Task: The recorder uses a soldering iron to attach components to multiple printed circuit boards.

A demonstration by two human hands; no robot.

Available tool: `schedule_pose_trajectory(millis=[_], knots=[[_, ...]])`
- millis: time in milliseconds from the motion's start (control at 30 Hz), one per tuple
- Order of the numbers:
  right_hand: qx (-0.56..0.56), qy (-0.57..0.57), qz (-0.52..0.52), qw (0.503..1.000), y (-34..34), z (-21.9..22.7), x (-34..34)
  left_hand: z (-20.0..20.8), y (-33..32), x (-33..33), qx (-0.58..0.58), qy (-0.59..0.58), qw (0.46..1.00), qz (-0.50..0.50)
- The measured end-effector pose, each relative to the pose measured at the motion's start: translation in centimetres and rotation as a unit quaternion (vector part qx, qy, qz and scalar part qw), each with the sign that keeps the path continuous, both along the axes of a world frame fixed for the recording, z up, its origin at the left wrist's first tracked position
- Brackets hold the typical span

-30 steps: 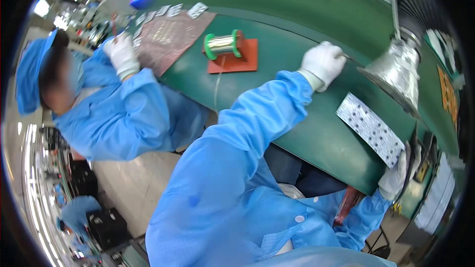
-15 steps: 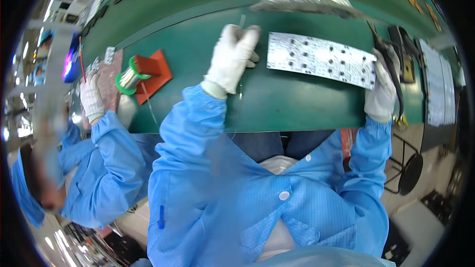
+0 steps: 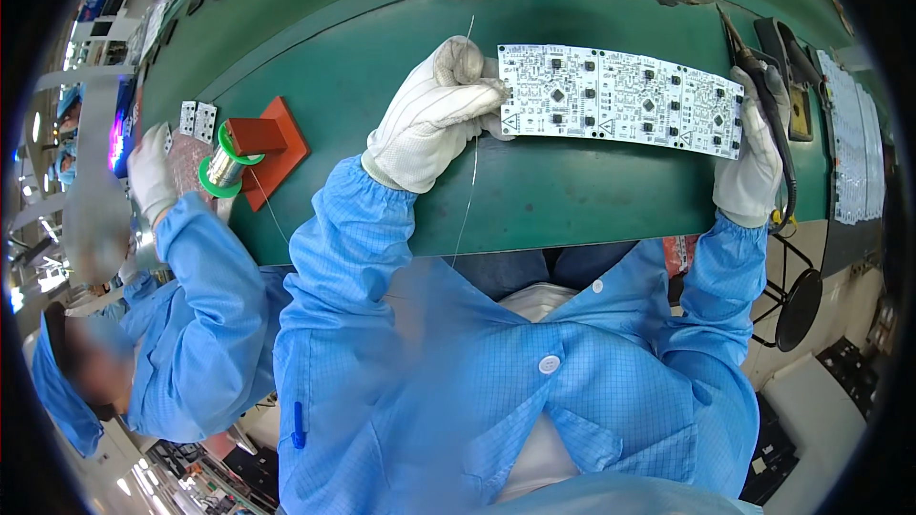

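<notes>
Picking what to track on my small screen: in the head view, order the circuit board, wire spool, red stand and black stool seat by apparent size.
Largest to smallest:
1. Circuit board
2. Red stand
3. Wire spool and black stool seat: too alike to rank; the seat is farther off.

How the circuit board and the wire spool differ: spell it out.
The circuit board is a long, flat, white panel dotted with black; the wire spool is rounded and green-rimmed. The circuit board stretches between the left hand and the right hand, whereas the wire spool sits on a red stand, with neither of those hands on it. Both are over the green table.
</notes>
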State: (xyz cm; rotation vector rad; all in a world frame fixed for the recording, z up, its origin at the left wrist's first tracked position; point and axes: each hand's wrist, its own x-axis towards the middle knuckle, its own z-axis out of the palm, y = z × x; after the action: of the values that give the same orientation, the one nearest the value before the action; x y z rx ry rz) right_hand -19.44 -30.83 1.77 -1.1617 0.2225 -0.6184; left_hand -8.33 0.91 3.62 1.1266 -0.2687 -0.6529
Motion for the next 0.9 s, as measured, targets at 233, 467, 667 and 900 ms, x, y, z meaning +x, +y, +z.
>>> schedule_pose_trajectory(millis=[233, 467, 667, 900], knots=[[-0.003, 0.003, -0.003, 1.0, 0.1, 0.2, -0.1, 0.2, 0.0, 0.0, -0.032, 0.013, 0.999, -0.009], [-0.08, -0.005, -0.024, 0.996, -0.1, -0.1, 0.1, 0.5, -0.1, 0.0, 0.001, -0.004, 1.0, -0.006], [-0.39, 0.061, -0.154, 0.906, 0.5, -0.1, 0.5, 0.4, -1.2, 0.1, 0.292, -0.268, 0.918, -0.009], [-0.489, 0.156, -0.186, 0.838, 1.1, 1.2, 0.0, 1.9, -1.7, 0.3, 0.507, -0.37, 0.778, 0.025]])
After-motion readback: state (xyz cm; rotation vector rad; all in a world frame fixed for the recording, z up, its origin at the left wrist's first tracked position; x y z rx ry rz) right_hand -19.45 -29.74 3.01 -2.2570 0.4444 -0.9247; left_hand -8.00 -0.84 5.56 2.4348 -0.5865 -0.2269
